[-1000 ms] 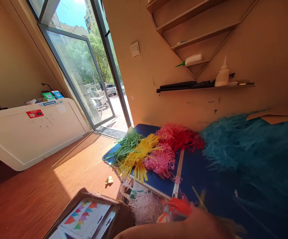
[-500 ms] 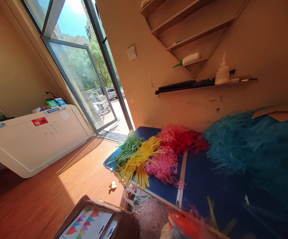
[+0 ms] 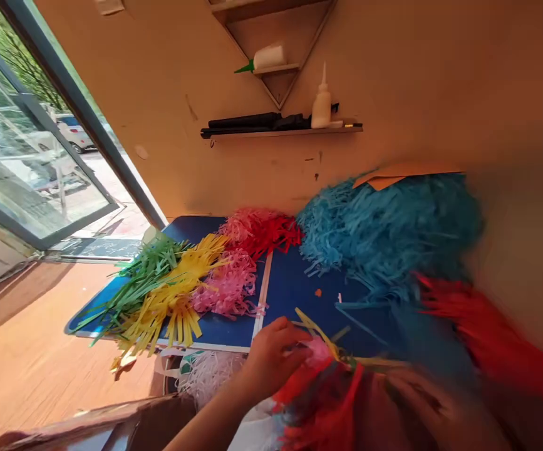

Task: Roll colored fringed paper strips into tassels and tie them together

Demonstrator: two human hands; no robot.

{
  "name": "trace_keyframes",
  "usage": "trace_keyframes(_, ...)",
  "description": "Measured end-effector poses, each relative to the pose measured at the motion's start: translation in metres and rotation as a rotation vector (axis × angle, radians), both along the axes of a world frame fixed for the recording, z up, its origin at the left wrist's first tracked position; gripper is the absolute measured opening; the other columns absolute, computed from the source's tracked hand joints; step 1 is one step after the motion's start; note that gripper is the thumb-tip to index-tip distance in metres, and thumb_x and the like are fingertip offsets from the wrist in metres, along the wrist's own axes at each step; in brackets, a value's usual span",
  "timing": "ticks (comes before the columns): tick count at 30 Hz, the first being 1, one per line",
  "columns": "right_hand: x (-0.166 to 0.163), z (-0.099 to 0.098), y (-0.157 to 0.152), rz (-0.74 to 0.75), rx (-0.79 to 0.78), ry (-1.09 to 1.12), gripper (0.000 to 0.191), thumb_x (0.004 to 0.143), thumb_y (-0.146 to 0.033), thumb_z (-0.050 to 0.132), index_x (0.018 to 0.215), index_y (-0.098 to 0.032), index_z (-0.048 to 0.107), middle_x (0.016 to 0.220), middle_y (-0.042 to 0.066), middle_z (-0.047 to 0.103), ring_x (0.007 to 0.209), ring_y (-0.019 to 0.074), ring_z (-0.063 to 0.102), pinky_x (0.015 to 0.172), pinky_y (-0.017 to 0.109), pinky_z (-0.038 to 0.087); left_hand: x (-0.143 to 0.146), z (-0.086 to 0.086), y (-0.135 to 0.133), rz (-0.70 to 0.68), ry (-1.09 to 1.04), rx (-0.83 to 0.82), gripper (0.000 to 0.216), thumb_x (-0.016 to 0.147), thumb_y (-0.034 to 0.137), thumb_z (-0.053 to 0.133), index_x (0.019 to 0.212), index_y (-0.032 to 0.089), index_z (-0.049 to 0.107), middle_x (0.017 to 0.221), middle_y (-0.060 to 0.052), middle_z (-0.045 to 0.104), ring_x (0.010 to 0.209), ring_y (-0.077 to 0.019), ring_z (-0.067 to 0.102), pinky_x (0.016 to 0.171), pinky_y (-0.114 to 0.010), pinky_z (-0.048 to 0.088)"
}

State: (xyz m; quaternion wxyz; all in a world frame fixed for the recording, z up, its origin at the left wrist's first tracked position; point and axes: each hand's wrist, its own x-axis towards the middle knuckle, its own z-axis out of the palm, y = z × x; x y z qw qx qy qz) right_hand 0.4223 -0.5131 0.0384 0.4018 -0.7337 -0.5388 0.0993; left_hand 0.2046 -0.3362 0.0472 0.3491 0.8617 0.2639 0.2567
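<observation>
At the bottom centre, my left hand (image 3: 278, 352) curls its fingers over the pink end of a mixed bundle of shredded paper (image 3: 325, 407), mostly red with some grey-blue. To the right, my right hand (image 3: 424, 398) is smeared by motion beside that bundle, near a yellow paper strip (image 3: 379, 362), and its fingertips are unclear. A thin yellow strip (image 3: 318, 329) sticks up from the bundle. Below it lies something white (image 3: 257, 429), partly hidden by my left forearm.
The blue folding table (image 3: 285, 288) bears green (image 3: 153, 266), yellow (image 3: 177, 294), pink (image 3: 228, 285), red (image 3: 275, 238) and blue shredded paper (image 3: 384, 232). More red shreds (image 3: 491, 332) lie right. A cardboard box (image 3: 153, 419) and white shreds (image 3: 212, 373) stand below. Bottles rest on a wall shelf (image 3: 280, 133).
My view has swung right, so the door and table appear further left. Both hands have come into view at the red bundle. Red shreds at the right now show.
</observation>
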Motion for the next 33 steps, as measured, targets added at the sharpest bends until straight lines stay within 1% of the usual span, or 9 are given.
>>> trace_keyframes(5,0.005,0.029,-0.006,-0.026,-0.035,0.002,0.032,0.096,-0.04,0.046,0.081,-0.025,0.07,0.079,0.004,0.07,0.074,0.0218,0.066,0.066,0.03,0.053,0.012,0.011,0.009,-0.101,0.084,0.289,0.014,0.083,0.035,0.068,0.076,0.026,0.077,0.065,-0.002,0.059,0.062,-0.0149,0.054,0.057,-0.024,0.038)
trace_keyframes(9,-0.001,0.037,-0.004,-0.034,-0.029,0.026,0.031,0.096,-0.037,0.046,0.082,-0.022,0.07,0.077,0.003,0.067,0.074,0.0196,0.064,0.067,0.028,0.049,0.023,0.019,0.003,-0.211,-0.045,0.04,0.024,0.088,0.031,0.057,0.07,0.02,0.066,0.086,-0.006,0.065,0.077,-0.0162,0.059,0.067,-0.026,0.045)
trace_keyframes(13,0.001,0.046,-0.005,-0.036,-0.043,0.074,0.028,0.093,-0.035,0.051,0.079,-0.021,0.071,0.074,0.002,0.065,0.069,0.0177,0.061,0.064,0.027,0.045,0.038,0.029,-0.001,-0.245,-0.024,-0.161,0.026,0.093,0.036,0.048,0.079,0.019,0.061,0.072,-0.002,0.063,0.062,-0.0137,0.055,0.057,-0.024,0.044)
trace_keyframes(16,0.003,0.054,0.003,-0.015,-0.033,0.117,0.025,0.09,-0.032,0.053,0.077,-0.02,0.072,0.07,0.002,0.064,0.065,0.0165,0.057,0.061,0.026,0.042,0.056,0.037,-0.004,-0.256,-0.017,0.093,0.033,0.083,0.046,0.065,0.107,0.022,0.067,0.097,-0.007,0.07,0.083,-0.02,0.064,0.074,-0.031,0.052)
trace_keyframes(19,0.006,0.064,0.017,0.045,0.004,0.173,0.022,0.086,-0.029,0.057,0.074,-0.019,0.072,0.069,0.001,0.064,0.063,0.0153,0.055,0.06,0.025,0.04,0.078,0.042,-0.005,-0.398,-0.068,0.266,0.039,0.08,0.048,0.07,0.113,0.028,0.07,0.122,-0.009,0.068,0.105,-0.0241,0.065,0.092,-0.036,0.051)
trace_keyframes(23,0.015,0.084,0.03,0.18,0.08,0.182,0.021,0.089,-0.026,0.054,0.082,-0.017,0.072,0.076,0.002,0.066,0.07,0.0146,0.057,0.065,0.024,0.041,0.098,0.049,-0.001,-0.404,-0.048,0.214,0.023,0.092,0.038,0.056,0.1,0.028,0.074,0.09,-0.001,0.077,0.082,-0.017,0.071,0.078,-0.026,0.054)
trace_keyframes(26,0.026,0.103,0.031,0.218,0.114,0.143,0.023,0.09,-0.02,0.053,0.106,-0.017,0.069,0.067,-0.004,0.057,0.06,0.0112,0.05,0.059,0.021,0.037,0.102,0.058,0.007,-0.421,-0.056,0.285,0.025,0.091,0.039,0.055,0.088,0.027,0.076,0.089,-0.001,0.078,0.083,-0.0174,0.072,0.076,-0.025,0.053)
trace_keyframes(29,0.034,0.124,0.026,0.242,0.132,0.089,0.022,0.092,-0.015,0.055,0.109,-0.016,0.068,0.06,-0.008,0.047,0.055,0.0093,0.046,0.058,0.019,0.035,0.102,0.066,0.015,-0.438,-0.042,0.381,0.03,0.089,0.047,0.054,0.085,0.026,0.075,0.087,-0.001,0.078,0.08,-0.0186,0.073,0.071,-0.025,0.054)
trace_keyframes(33,0.037,0.144,0.019,0.274,0.105,-0.001,0.021,0.094,-0.01,0.053,0.106,-0.016,0.069,0.074,-0.005,0.063,0.064,0.0085,0.054,0.065,0.018,0.039,0.095,0.064,0.024,-0.464,-0.006,0.453,0.039,0.087,0.059,0.051,0.084,0.027,0.073,0.081,0.0,0.077,0.07,-0.0184,0.073,0.064,-0.024,0.056)
